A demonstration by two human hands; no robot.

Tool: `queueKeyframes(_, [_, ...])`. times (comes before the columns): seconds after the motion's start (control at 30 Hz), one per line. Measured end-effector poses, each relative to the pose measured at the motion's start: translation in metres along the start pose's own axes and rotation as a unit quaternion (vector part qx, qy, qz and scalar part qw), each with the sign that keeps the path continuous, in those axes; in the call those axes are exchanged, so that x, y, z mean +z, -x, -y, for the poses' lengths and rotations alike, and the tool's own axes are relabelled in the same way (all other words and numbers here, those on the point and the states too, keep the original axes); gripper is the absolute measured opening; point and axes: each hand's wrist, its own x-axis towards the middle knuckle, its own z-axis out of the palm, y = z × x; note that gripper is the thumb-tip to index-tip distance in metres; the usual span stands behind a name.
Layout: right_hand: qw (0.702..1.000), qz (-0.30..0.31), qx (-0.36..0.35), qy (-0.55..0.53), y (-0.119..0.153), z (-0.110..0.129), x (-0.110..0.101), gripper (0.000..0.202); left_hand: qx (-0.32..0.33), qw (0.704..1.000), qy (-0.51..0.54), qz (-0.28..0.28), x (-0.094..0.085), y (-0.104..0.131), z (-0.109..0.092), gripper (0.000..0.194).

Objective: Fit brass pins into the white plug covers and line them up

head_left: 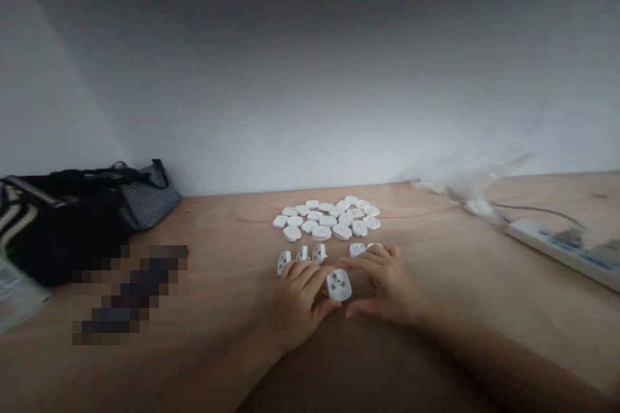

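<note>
My left hand [304, 293] grips a white three-pin plug [338, 285] between thumb and fingers, its face with metal fittings turned toward me. My right hand [387, 287] is just right of that plug, thumb and fingers apart. Whether its fingertips touch the plug I cannot make out. Behind my left hand, three white plugs stand on edge, one of them the nearest-left plug [283, 262]. Beyond the right fingers lie two more, including a white plug [357, 250]; the other is partly hidden by the hand.
Several white plug pieces [321, 232] lie grouped farther back on the wooden table [227, 271]. At the right sit a power strip [562, 251] with a cable and a clear plastic bag [479, 184]. A black bag [72, 219] and a pixelated dark item [135, 293] are at the left.
</note>
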Motion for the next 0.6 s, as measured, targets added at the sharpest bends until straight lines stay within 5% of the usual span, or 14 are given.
queueKeyframes(0.17, [0.993, 0.052, 0.057, -0.095, -0.002, -0.007, 0.006, 0.064, -0.011, 0.999, 0.039, -0.002, 0.003, 0.002, 0.001, 0.055])
queueKeyframes(0.4, [0.959, 0.038, 0.082, -0.270, 0.002, -0.002, 0.012, 0.047, -0.029, 0.995, 0.094, -0.004, 0.005, 0.003, 0.004, 0.053])
queueKeyframes(0.6, [0.974, 0.033, 0.084, -0.209, -0.009, -0.010, 0.005, 0.032, -0.093, 0.986, 0.133, 0.032, -0.001, 0.001, -0.001, 0.048])
